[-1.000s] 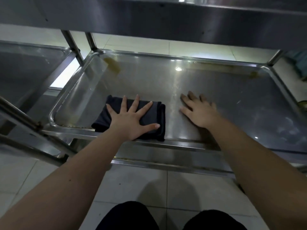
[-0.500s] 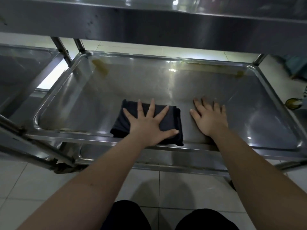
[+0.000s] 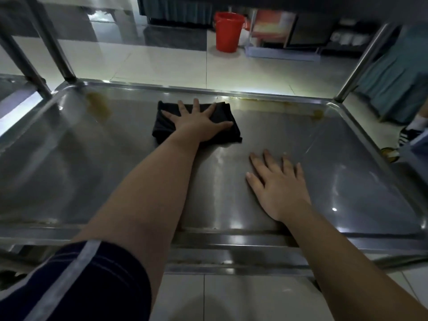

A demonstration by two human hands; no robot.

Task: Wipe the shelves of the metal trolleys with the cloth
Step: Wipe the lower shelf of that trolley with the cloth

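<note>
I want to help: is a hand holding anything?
Nothing gripped: the left hand presses flat on the cloth; the right hand rests on the shelf.

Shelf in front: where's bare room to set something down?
Two bare patches on the shelf: the left part, between its left edge and the left forearm, and the right part, between the right hand and its right edge. The middle is taken: the left hand presses the cloth near the back edge.

We see a shelf (image 3: 347,170) of smooth, glossy metal dulled by yellowish smears, a cloth (image 3: 161,130) of matt black fabric, a bucket (image 3: 228,31) of shiny red plastic, and a floor (image 3: 162,63) of glossy pale tiles.
</note>
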